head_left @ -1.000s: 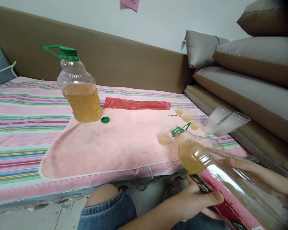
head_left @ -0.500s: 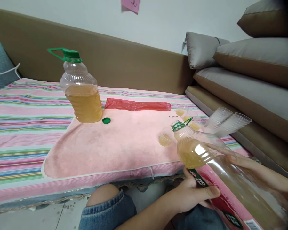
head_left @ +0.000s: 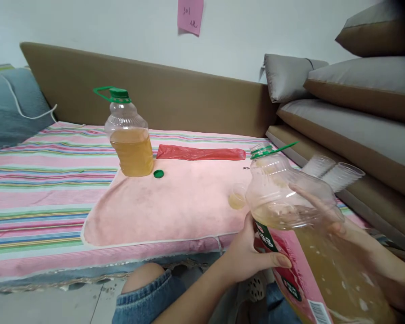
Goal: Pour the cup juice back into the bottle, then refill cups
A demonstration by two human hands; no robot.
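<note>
A large clear plastic bottle of yellowish liquid leans toward me at the right, with a pink label, a bare mouth and a green ring handle. My left hand is closed on its label side, thumb across the label. On the far side my right hand grips the bottle, its fingers partly seen through the plastic. Just left of the bottle stands a clear plastic cup with some liquid in it. A loose green cap lies on the pink mat.
A second bottle, capped in green and partly filled, stands at the left of the mat. Behind lies a red plastic bag. Stacked clear cups lie by the piled cushions at the right. A brown headboard backs the striped bed.
The held bottle has tipped back, its mouth raised, and the liquid has drawn away from the neck. Both hands keep their grip. My view has shifted slightly left and up.
</note>
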